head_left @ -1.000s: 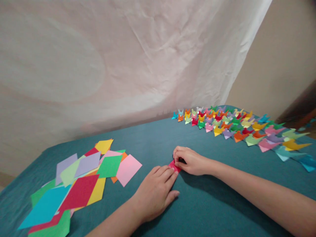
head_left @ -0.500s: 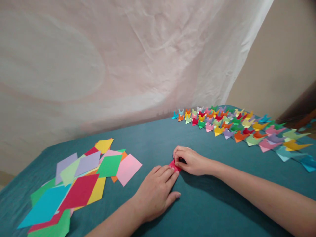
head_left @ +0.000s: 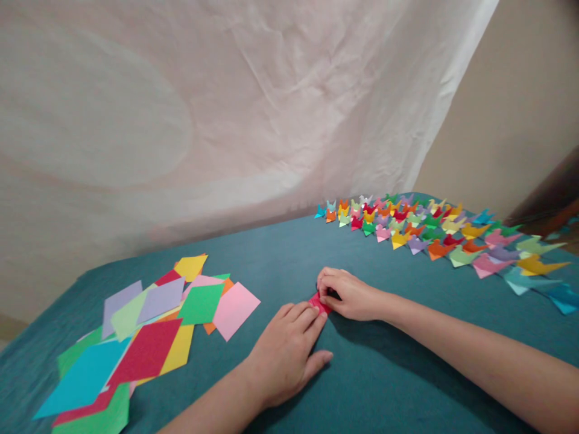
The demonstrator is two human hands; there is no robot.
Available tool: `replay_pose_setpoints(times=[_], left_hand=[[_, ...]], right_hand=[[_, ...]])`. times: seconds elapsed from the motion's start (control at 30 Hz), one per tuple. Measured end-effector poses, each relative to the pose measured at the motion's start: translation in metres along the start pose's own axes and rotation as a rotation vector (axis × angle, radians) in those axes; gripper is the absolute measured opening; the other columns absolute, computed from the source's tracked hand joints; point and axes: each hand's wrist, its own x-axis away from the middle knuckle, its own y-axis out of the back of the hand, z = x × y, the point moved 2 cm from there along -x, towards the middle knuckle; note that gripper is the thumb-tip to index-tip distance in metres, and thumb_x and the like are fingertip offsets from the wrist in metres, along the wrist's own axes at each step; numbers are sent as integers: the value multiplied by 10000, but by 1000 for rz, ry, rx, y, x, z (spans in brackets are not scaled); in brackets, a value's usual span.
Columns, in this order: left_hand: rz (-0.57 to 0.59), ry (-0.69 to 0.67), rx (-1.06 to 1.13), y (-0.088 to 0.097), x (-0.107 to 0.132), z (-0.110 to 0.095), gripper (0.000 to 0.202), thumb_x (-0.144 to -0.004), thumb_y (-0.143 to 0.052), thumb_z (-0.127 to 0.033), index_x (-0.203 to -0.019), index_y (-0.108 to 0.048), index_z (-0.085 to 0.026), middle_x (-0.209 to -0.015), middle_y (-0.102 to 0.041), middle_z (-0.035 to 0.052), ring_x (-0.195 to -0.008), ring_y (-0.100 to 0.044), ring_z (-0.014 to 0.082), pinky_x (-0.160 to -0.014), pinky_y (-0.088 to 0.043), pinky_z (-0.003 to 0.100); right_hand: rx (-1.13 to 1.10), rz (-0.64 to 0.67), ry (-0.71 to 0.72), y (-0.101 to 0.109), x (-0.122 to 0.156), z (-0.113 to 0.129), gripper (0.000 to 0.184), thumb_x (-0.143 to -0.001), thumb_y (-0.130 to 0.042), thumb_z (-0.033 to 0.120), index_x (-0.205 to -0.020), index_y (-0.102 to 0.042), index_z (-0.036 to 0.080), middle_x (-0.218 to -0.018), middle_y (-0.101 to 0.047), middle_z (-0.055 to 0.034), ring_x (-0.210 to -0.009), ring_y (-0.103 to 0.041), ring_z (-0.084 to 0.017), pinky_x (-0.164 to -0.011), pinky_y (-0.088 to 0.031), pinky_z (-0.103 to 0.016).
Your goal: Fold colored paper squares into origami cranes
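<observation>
A small folded piece of red paper (head_left: 321, 305) lies on the teal tablecloth between my two hands, mostly covered by fingers. My left hand (head_left: 292, 352) lies flat, its fingertips pressing the paper's near left side and its thumb spread away. From the right, my right hand (head_left: 346, 294) pinches the paper's upper edge between thumb and curled fingers. How the paper is folded under the fingers cannot be made out.
Loose squares of coloured paper (head_left: 147, 349) overlap in a spread pile on the left. Rows of folded paper birds (head_left: 400, 239) stand at the far right of the teal tablecloth (head_left: 271, 253). Behind hangs a pale cloth (head_left: 253, 108).
Both hands stay almost in place on the red paper. The left thumb has shifted very slightly to the right.
</observation>
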Motion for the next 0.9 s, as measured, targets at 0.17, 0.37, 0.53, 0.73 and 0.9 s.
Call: replay_pose_setpoints(times=[0.17, 0.37, 0.53, 0.73, 0.9], left_hand=[[8, 17, 1, -1, 0, 1, 507, -898, -427, -475, -1323, -415, -197, -1301, -485, 87, -1214, -399, 276, -1014, -336, 450], [-12, 17, -14, -2, 1, 5, 509, -893, -442, -475, -1331, -413, -217, -1363, -432, 104, -1268, -349, 299, -1020, -329, 486], [20, 19, -15, -2, 1, 6, 504, -894, -445, -465, -1331, -421, -216, -1410, -385, 110, -1297, -324, 314, -1027, -323, 508], [3, 21, 40, -1, 2, 8, 498, -897, -432, -467, -1328, -430, -216, -1418, -377, 109, -1299, -332, 299, -1051, -309, 489], [-19, 18, 61, 0, 2, 9, 463, -897, -442, -456, -1303, -464, -235, -1404, -400, 99, -1279, -364, 294, -1045, -317, 493]], right_hand=[[41, -1, -71, 1, 2, 0, 76, -775, -556, 110, -772, -556, 186, -863, -571, -22, -838, -518, -174, -763, -354, -314], [53, -13, -146, 0, 1, -2, 96, -753, -595, 141, -821, -557, 196, -915, -561, -22, -880, -494, -188, -764, -323, -322], [81, -14, -162, 0, 2, -4, 70, -764, -592, 161, -816, -568, 200, -931, -551, -27, -887, -492, -193, -766, -316, -331], [84, -26, -128, 0, 2, -5, 34, -797, -571, 181, -815, -577, 210, -933, -549, -21, -889, -494, -187, -775, -317, -335], [126, -92, -130, -2, 4, -3, 16, -826, -553, 197, -818, -565, 204, -919, -559, -23, -870, -490, -184, -769, -320, -334]])
